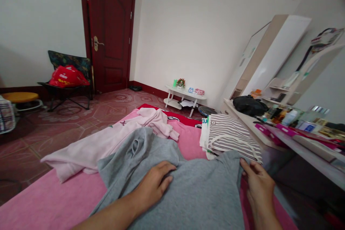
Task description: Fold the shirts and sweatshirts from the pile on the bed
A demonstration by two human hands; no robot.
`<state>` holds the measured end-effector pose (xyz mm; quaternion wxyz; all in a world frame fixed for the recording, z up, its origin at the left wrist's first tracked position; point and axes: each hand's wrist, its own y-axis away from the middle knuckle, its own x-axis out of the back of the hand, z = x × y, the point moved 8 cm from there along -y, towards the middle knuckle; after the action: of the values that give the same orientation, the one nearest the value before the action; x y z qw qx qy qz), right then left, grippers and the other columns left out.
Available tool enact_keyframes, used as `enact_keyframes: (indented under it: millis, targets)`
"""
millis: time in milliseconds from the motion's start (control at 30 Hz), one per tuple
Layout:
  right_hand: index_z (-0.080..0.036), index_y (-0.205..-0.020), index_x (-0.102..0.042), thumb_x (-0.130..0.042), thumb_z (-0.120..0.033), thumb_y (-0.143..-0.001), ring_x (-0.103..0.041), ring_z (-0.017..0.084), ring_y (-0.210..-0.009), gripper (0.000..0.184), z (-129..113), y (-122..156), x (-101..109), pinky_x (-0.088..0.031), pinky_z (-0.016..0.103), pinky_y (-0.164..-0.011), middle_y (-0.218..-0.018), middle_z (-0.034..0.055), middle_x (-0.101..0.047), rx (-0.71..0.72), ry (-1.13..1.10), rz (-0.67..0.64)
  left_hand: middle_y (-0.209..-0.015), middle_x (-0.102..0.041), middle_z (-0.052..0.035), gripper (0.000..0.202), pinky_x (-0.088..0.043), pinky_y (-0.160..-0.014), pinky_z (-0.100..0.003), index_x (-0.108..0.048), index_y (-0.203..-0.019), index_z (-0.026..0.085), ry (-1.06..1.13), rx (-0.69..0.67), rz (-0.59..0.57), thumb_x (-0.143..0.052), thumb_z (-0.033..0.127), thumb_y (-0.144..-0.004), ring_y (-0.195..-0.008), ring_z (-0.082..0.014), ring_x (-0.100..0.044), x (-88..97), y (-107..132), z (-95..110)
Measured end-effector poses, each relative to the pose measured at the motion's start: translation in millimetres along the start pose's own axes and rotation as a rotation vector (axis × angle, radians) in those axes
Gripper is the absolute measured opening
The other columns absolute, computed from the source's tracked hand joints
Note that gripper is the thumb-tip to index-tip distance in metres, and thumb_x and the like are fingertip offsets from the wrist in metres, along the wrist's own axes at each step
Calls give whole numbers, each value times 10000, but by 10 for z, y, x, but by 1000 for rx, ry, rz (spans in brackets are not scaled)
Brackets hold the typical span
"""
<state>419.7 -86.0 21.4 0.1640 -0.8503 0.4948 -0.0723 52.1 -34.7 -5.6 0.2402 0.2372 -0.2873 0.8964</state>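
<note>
Softly creased grey cloth (202,190) touches both hands (155,182).

a plain grey soft-fabric garment (199,190) lies loosely spread across the pink cloth bed cover (59,201), its left part creased and bunched into folds against a pale pink lettered top (102,143), its right part flatter, the far right corner rucked up.

A bed (51,201), dressing table (248,121) and cosmetics (290,118) show a home bedroom.
</note>
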Motion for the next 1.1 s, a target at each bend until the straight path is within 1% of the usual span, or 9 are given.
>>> enact_keyframes:
  millis: [167,300,500,700,833,933,1000,1033,1100]
  targets:
    - [-159,-794,-637,-802,-412,-523,-508,92,-504,405,-44,42,-62,-414,202,-468,-636,-45,-574,-103,-181,-51,-1187,-590,-70,297,-433,-990,-352,-627,-1121,235,-207,42,216,-450,182,-888,-1104,-199,-549,278,-33,-126]
    - [-172,-810,-642,-797,-369,-524,-560,114,-545,380,-177,145,-174,-448,214,-505,-688,-28,-629,-155,-212,-119,-1342,-491,-117,365,-364,-1067,-431,-583,-1214,193,-470,118,282,-472,167,-867,-1249,-257,-452,519,-89,-391]
    - [-182,-818,-639,-743,-354,-594,-563,101,-573,301,-224,140,-160,-455,204,-546,-716,-40,-626,-109,-282,-97,-1535,-177,-187,616,-419,-1018,-402,-329,-1427,151,-690,294,246,-539,190,-849,-1316,-302,-402,805,-134,-748]
    - [-202,-805,-604,-745,-375,-592,-549,108,-538,308,-364,134,-209,-436,207,-516,-669,-50,-607,-154,-334,-130,-1538,-212,-158,713,-523,-829,-367,-215,-1481,240,-844,425,165,-566,296,-863,-1112,-286,-592,841,-225,-820]
    - [-204,-796,-625,-684,-419,-691,-593,145,-621,246,-1004,788,-627,-449,223,-566,-703,-11,-649,-49,-138,-512,-1558,-180,-104,816,-507,-857,-359,-257,-1468,279,-902,400,111,-685,262,-773,-1116,-281,-576,774,-270,-803]
    - [-197,-680,-644,-645,-418,-746,-602,146,-668,231,-1450,1817,-1059,-449,210,-624,-663,-4,-641,114,92,-1215,-1558,-196,-66,797,-491,-882,-357,-272,-1458,303,-905,370,92,-682,271,-776,-1120,-268,-565,754,-267,-824]
    - [-204,-622,-642,-663,-449,-722,-585,128,-597,266,-1616,2380,-1117,-437,198,-584,-591,-22,-609,183,103,-1599,-1538,-255,-69,796,-482,-894,-356,-262,-1461,292,-900,363,84,-676,281,-781,-1131,-266,-554,755,-261,-848]
    - [-206,-644,-657,-658,-446,-728,-586,127,-598,255,-1655,2496,-1108,-436,200,-585,-602,-22,-615,197,99,-1682,-1517,-297,-76,798,-478,-898,-355,-258,-1463,280,-899,363,82,-674,283,-782,-1135,-266,-548,758,-258,-855]
    - [-201,-746,-689,-616,-392,-778,-601,135,-656,207,-1622,2369,-1101,-437,209,-617,-689,-4,-655,182,137,-1595,-1452,-389,-91,791,-474,-899,-351,-258,-1463,256,-892,361,81,-668,281,-786,-1131,-263,-542,762,-256,-854]
